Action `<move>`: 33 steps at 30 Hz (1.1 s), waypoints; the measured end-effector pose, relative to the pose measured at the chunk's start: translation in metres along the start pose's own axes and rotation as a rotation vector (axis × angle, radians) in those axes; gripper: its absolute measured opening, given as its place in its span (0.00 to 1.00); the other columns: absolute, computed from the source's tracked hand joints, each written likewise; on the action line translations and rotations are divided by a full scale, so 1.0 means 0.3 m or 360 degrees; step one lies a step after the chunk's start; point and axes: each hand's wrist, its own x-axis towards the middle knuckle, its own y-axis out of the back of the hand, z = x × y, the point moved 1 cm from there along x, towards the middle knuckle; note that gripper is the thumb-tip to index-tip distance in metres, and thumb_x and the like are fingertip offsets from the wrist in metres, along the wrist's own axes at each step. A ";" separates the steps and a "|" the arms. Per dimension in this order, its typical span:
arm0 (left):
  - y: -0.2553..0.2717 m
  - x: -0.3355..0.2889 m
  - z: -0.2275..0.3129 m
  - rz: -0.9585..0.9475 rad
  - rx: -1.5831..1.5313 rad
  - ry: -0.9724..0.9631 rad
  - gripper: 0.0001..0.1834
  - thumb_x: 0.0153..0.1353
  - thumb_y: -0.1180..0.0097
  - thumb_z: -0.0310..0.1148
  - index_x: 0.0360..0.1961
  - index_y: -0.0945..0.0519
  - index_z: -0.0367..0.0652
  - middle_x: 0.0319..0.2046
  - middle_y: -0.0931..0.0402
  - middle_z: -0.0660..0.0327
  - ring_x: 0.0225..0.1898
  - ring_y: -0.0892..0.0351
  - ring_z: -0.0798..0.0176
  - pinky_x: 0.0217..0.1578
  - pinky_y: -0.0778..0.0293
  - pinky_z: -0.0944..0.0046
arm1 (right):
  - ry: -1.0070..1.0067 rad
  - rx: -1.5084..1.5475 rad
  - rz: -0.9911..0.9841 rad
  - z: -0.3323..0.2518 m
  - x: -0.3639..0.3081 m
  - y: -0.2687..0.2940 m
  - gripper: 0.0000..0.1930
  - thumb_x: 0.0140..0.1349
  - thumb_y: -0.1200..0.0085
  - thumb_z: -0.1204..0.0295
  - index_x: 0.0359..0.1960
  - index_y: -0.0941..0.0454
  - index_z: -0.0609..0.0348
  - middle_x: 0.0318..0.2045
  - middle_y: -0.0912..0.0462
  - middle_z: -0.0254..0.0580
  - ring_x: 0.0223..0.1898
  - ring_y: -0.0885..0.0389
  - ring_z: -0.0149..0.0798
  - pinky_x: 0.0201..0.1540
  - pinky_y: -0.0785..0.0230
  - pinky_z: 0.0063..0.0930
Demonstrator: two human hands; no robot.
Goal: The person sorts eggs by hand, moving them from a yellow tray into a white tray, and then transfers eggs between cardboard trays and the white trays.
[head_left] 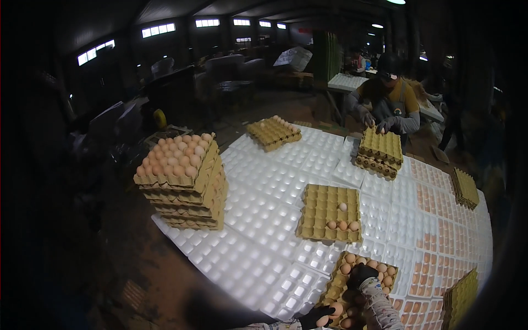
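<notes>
My left hand [312, 319], in a black glove, is closed on eggs [336, 309] beside the near edge of a brown egg tray [331, 290]. My right hand [360, 275], also black-gloved, reaches down into that tray with its fingers curled. What those fingers grip is hidden beneath the hand. Several loose eggs [381, 268] sit in the cups around it, mostly at the far and right sides. Just beyond lies a second brown egg tray [324, 212], mostly bare, with a few eggs toward its right and near side.
White moulded trays [258, 220] cover the table, those at right holding eggs [429, 236]. A tall stack of full egg trays [192, 203] stands at left. Across the table, a gloved co-worker [393, 99] handles stacked trays [379, 148]. Flat trays [465, 188] lie at the right edge.
</notes>
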 end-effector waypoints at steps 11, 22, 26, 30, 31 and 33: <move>0.005 0.011 -0.045 -0.0077 -0.0070 0.0106 0.21 0.61 0.48 0.42 0.50 0.29 0.38 0.31 0.26 0.61 0.26 0.28 0.67 0.25 0.32 0.69 | 0.0139 0.1538 -0.0035 0.150 0.021 -0.029 0.28 0.46 0.40 0.56 0.50 0.30 0.47 0.50 0.28 0.49 0.43 0.21 0.53 0.41 0.29 0.54; 0.028 -0.017 -0.194 0.0099 0.0281 0.0244 0.20 0.62 0.50 0.43 0.48 0.27 0.37 0.30 0.24 0.62 0.23 0.31 0.71 0.23 0.35 0.70 | -0.0134 -0.0179 0.0386 0.095 0.153 -0.047 0.19 0.46 0.40 0.58 0.41 0.23 0.47 0.45 0.31 0.52 0.35 0.19 0.52 0.36 0.25 0.45; 0.037 -0.025 -0.144 0.0085 0.0381 0.0037 0.28 0.63 0.53 0.43 0.58 0.35 0.35 0.44 0.26 0.53 0.41 0.26 0.61 0.42 0.29 0.63 | -0.0084 -0.0047 0.0515 0.055 0.169 -0.018 0.18 0.47 0.41 0.59 0.40 0.22 0.46 0.46 0.31 0.52 0.37 0.20 0.52 0.38 0.25 0.45; 0.021 -0.001 -0.103 0.0041 0.0146 0.0119 0.26 0.62 0.53 0.43 0.56 0.34 0.36 0.41 0.26 0.53 0.38 0.27 0.61 0.38 0.29 0.63 | -0.0190 0.0140 0.0420 0.058 0.198 0.054 0.16 0.57 0.53 0.61 0.43 0.20 0.50 0.50 0.31 0.49 0.46 0.22 0.50 0.49 0.28 0.42; 0.032 -0.001 -0.094 0.0055 0.0114 0.0125 0.26 0.62 0.52 0.43 0.55 0.34 0.36 0.40 0.26 0.53 0.37 0.27 0.61 0.37 0.29 0.63 | -0.0128 0.0087 0.0356 0.046 0.188 0.077 0.15 0.57 0.54 0.62 0.43 0.20 0.49 0.51 0.31 0.50 0.46 0.22 0.49 0.48 0.28 0.43; 0.021 0.005 -0.122 0.0062 0.0074 0.0164 0.25 0.61 0.52 0.43 0.54 0.33 0.36 0.38 0.27 0.54 0.36 0.27 0.61 0.36 0.29 0.63 | -0.0118 0.0105 0.0233 0.126 0.219 0.058 0.20 0.52 0.47 0.59 0.46 0.22 0.49 0.51 0.31 0.50 0.48 0.23 0.48 0.49 0.28 0.42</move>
